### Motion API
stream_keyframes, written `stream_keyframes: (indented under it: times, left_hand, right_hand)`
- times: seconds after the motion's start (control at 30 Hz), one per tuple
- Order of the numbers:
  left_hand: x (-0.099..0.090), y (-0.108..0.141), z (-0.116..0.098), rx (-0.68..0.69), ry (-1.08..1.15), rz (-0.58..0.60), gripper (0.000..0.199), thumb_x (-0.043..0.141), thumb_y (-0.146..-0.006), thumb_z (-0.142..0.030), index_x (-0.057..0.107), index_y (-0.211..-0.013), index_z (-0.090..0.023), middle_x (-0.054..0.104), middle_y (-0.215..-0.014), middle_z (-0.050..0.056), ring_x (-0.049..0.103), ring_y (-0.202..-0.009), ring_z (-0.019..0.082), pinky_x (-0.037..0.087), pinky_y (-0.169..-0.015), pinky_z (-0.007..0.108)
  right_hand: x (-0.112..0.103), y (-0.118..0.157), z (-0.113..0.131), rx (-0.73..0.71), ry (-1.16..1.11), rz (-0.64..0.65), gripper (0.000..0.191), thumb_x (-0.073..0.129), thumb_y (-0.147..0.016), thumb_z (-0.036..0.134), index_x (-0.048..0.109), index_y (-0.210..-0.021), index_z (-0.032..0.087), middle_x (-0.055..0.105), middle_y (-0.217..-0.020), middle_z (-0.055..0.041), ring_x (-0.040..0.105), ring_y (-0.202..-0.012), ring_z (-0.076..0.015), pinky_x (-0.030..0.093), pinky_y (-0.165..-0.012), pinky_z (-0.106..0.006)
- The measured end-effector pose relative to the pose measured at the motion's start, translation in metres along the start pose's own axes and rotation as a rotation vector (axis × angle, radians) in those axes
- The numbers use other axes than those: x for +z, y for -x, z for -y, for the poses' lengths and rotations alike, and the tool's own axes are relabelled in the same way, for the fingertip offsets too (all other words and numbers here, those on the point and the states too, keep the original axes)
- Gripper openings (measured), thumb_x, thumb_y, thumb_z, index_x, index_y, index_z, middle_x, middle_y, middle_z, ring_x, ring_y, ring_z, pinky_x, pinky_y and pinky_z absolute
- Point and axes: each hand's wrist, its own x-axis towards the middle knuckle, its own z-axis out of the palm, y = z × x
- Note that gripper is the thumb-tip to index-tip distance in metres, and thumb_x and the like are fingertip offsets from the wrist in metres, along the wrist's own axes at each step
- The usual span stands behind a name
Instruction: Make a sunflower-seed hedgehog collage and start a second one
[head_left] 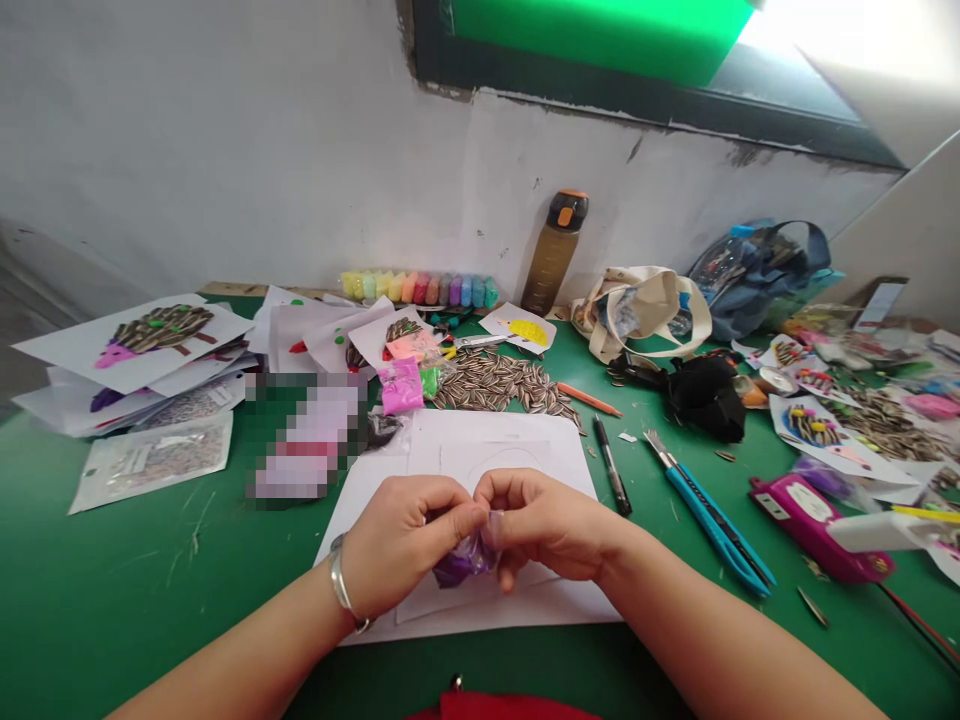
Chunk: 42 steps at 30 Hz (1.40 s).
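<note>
Both hands meet over the white paper that lies flat on the green table; the left hand and the right hand both pinch a small purple packet, with fingers curled tight on it from each side; the packet sits just above the near part of the paper, and it is crumpled, so its long way seems to run left to right between the two hands, but which end is the open one cannot be told; a silver bracelet sits on the left wrist; past the far edge of the paper lies a pile of striped sunflower seeds; a pink packet lies just left of the seeds; to the right of the paper lie a black pen and a blue craft knife, both pointing away and a bit to the left; a brown water bottle stands against the wall, well behind the paper.
</note>
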Motion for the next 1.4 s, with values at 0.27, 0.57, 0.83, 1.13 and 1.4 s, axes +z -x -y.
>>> stream_keyframes:
  times: [0.27, 0.57, 0.83, 1.13, 1.4]
  left_hand:
    - [-0.002, -0.001, 0.002, 0.012, -0.03, -0.043, 0.039, 0.05, -0.089, -0.043, 0.068, -0.068, -0.016, 0.062, -0.062, -0.001, 0.051, -0.058, 0.012, 0.038, -0.055, 0.021]
    - [-0.002, -0.002, 0.004, 0.009, -0.049, -0.07, 0.039, 0.049, -0.089, -0.043, 0.067, -0.068, -0.016, 0.062, -0.062, 0.001, 0.052, -0.058, 0.012, 0.04, -0.056, 0.022]
    - [-0.006, -0.003, 0.004, -0.022, 0.035, -0.161, 0.035, 0.053, -0.087, -0.042, 0.064, -0.064, -0.017, 0.058, -0.06, -0.001, 0.049, -0.056, 0.012, 0.039, -0.054, 0.022]
    - [-0.027, -0.015, 0.023, -0.105, 0.117, -0.554, 0.041, 0.057, -0.084, -0.05, 0.058, -0.058, -0.018, 0.048, -0.053, -0.003, 0.043, -0.051, 0.011, 0.038, -0.049, 0.023]
    - [-0.031, -0.031, 0.053, -0.198, 0.674, -0.652, 0.053, 0.077, -0.066, -0.047, 0.067, -0.107, -0.015, 0.07, -0.091, 0.005, 0.065, -0.079, 0.017, 0.056, -0.075, 0.029]
  right_hand:
    - [0.0, -0.002, 0.002, -0.018, -0.051, -0.064, 0.015, 0.063, -0.068, 0.017, 0.061, -0.083, 0.015, 0.06, -0.071, -0.0009, 0.059, -0.062, -0.0138, 0.057, -0.05, -0.031]
    - [-0.005, 0.0, 0.002, -0.024, -0.016, -0.017, 0.028, 0.078, -0.07, 0.029, 0.063, -0.088, 0.014, 0.06, -0.073, 0.0003, 0.059, -0.062, -0.0104, 0.055, -0.051, -0.023]
    - [-0.007, -0.004, 0.003, -0.038, 0.011, -0.121, 0.015, 0.063, -0.067, 0.016, 0.063, -0.082, 0.015, 0.064, -0.069, -0.0018, 0.063, -0.061, -0.0149, 0.051, -0.045, -0.022]
    - [-0.01, 0.003, 0.015, -0.159, -0.097, -0.313, 0.027, 0.069, -0.078, 0.041, 0.06, -0.09, 0.019, 0.056, -0.066, 0.0035, 0.048, -0.051, -0.007, 0.03, -0.043, -0.018]
    - [-0.015, 0.002, 0.017, -0.247, -0.098, -0.419, 0.032, 0.073, -0.075, 0.044, 0.057, -0.087, 0.019, 0.051, -0.056, 0.0073, 0.038, -0.042, -0.0031, 0.019, -0.04, -0.016]
